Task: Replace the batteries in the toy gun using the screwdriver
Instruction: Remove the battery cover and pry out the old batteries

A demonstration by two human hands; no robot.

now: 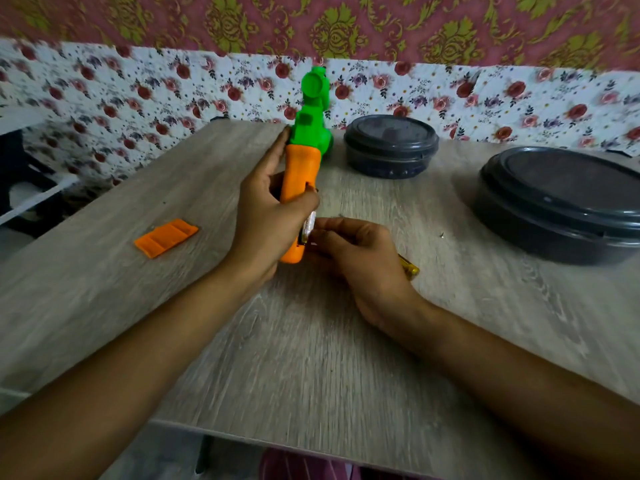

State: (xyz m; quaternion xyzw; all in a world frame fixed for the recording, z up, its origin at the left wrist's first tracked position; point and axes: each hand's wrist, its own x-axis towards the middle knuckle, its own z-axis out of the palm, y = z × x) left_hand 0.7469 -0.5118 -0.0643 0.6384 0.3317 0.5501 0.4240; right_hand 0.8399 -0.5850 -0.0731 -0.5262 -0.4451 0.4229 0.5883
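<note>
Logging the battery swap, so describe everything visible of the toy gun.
The toy gun looks like plastic, with a green body and barrel and an orange grip. It points away from the person, toward the wall. The left hand grips the orange part. Near the grip's butt the battery bay is open, with a silvery battery showing, which the right hand seems to pinch.

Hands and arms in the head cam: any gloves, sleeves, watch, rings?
None visible. The left hand and right hand are ungloved, with no rings showing. Both wrists carry no watch or bracelet. The left forearm and right forearm are uncovered to the frame edge, so no sleeve is in view.
</note>
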